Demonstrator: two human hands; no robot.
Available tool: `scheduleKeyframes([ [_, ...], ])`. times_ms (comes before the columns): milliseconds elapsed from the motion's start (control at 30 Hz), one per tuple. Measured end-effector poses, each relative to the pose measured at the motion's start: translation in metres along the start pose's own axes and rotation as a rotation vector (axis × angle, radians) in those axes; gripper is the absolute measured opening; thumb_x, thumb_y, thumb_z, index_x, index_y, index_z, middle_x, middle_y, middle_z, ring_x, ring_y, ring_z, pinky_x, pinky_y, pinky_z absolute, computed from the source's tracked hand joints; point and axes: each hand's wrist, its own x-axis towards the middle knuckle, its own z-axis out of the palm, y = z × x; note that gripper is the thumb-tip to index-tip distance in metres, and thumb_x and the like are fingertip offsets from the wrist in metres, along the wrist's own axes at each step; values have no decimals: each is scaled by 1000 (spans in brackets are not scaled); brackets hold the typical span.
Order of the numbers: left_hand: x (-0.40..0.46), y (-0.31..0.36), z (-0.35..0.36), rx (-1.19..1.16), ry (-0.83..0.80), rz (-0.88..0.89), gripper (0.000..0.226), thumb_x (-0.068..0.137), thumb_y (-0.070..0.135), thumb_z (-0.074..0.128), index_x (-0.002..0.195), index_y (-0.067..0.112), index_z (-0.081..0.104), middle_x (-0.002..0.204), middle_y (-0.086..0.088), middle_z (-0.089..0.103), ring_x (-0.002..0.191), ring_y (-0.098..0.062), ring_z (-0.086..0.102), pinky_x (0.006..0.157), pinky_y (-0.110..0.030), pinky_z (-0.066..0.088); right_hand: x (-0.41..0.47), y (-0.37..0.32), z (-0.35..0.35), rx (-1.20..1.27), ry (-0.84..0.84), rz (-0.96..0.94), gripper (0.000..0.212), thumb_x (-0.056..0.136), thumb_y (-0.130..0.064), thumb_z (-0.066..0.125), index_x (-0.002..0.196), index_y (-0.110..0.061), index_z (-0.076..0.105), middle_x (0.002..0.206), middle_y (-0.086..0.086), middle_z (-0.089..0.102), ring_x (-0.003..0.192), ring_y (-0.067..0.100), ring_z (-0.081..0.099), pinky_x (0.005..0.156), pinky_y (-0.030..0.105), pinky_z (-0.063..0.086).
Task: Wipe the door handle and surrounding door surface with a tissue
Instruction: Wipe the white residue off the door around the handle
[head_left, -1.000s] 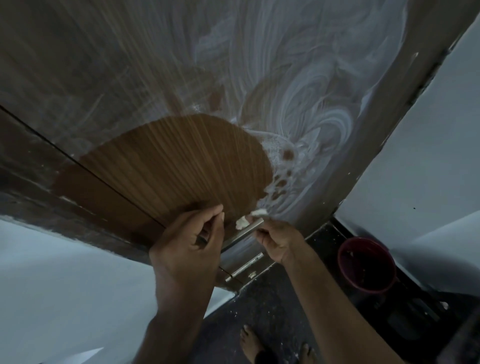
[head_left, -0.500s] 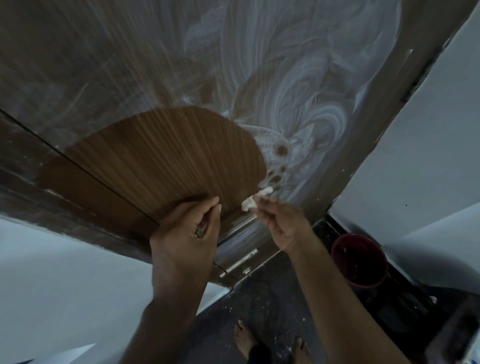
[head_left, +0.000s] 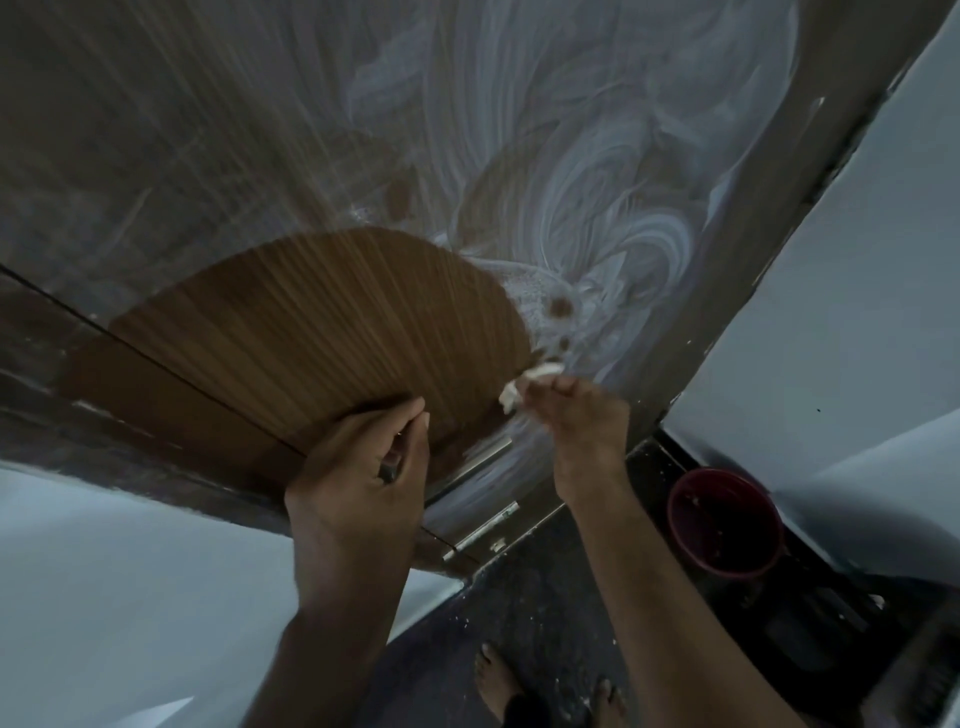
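The wooden door (head_left: 332, 322) fills the upper view, with a clean brown fan-shaped patch in its middle and white smeared film (head_left: 597, 218) swirling over the rest. My left hand (head_left: 358, 483) grips the metal door handle (head_left: 480, 460), whose bar shows to the right of my fingers. My right hand (head_left: 582, 421) pinches a small crumpled white tissue (head_left: 524, 384) and holds it against the door at the edge of the clean patch, just above the handle.
A dark red bucket (head_left: 727, 525) stands on the dark floor at the lower right, beside the door frame (head_left: 769, 234). My bare feet (head_left: 498, 680) show at the bottom. Pale walls (head_left: 857, 338) flank the door on both sides. A metal latch plate (head_left: 485, 527) sits on the door edge.
My right hand has risen from the handle bar with the tissue to the door surface above it. My left hand keeps its grip on the handle.
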Motion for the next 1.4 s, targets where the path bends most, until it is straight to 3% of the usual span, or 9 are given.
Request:
scheduleKeyframes([
  [133, -2, -2, 0, 38, 51, -18, 13, 90, 12, 79, 101, 5, 81, 92, -6, 79, 73, -14, 71, 76, -16, 51, -13, -13, 2, -197, -73, -418, 12, 74, -3, 82, 79, -10, 74, 73, 0, 73, 66, 8, 68, 64, 17, 54],
  [367, -5, -2, -3, 59, 67, -49, 13, 88, 10, 80, 99, 5, 81, 89, -6, 79, 69, -15, 71, 73, -18, 51, 6, 51, -14, -331, -121, 16, 23, 88, 11, 58, 77, -7, 64, 76, 6, 65, 72, 17, 64, 72, 34, 53],
  [433, -5, -3, -5, 57, 55, -50, 12, 88, 9, 81, 99, 5, 82, 90, -6, 79, 70, -14, 71, 74, -17, 52, 4, 41, -10, -265, -191, 31, 6, 85, 7, 65, 85, 2, 66, 79, 8, 70, 72, 15, 68, 75, 34, 51],
  [500, -5, -4, -5, 54, 55, -50, 12, 87, 9, 81, 98, 5, 82, 90, -6, 79, 71, -14, 71, 74, -17, 52, 3, 23, -9, -193, -303, 59, 29, 76, -1, 77, 101, 10, 68, 91, 13, 75, 81, 19, 72, 77, 32, 52],
  [633, -4, -3, -5, 51, 62, -45, 12, 87, 9, 81, 99, 5, 82, 90, -6, 79, 69, -12, 69, 72, -17, 52, 1, -3, -7, -356, -484, 14, 31, 73, -2, 80, 100, 12, 70, 88, 18, 76, 72, 18, 69, 59, 20, 49],
  [867, -8, -6, -5, 70, 59, -28, 12, 90, 12, 79, 100, 6, 82, 91, -6, 79, 72, -9, 66, 72, -15, 49, -1, -13, 5, -681, -608, -383, 17, 70, 4, 82, 81, 10, 71, 82, 18, 75, 74, 21, 73, 71, 25, 59],
  [1033, -13, -8, -4, 60, 39, -68, 11, 90, 14, 80, 99, 8, 82, 91, -4, 79, 73, -5, 64, 73, -13, 49, 4, -5, -3, -819, -475, -507, 15, 68, 0, 85, 78, 4, 74, 79, 14, 75, 72, 27, 73, 72, 36, 59],
  [1200, -12, -7, -3, 42, 32, -100, 10, 88, 12, 81, 98, 9, 83, 91, -4, 79, 72, -8, 67, 74, -13, 49, 15, 14, -22, -590, -123, -287, 11, 74, 1, 81, 73, -7, 73, 72, 7, 75, 67, 16, 72, 67, 25, 57],
  [1400, -16, -11, -3, 48, -25, -142, 12, 91, 17, 78, 101, 10, 82, 96, -2, 79, 78, -4, 66, 82, 2, 43, 0, 43, -15, -185, -45, 21, 9, 91, 1, 64, 99, 0, 65, 75, 6, 68, 53, 9, 69, 62, 30, 62],
])
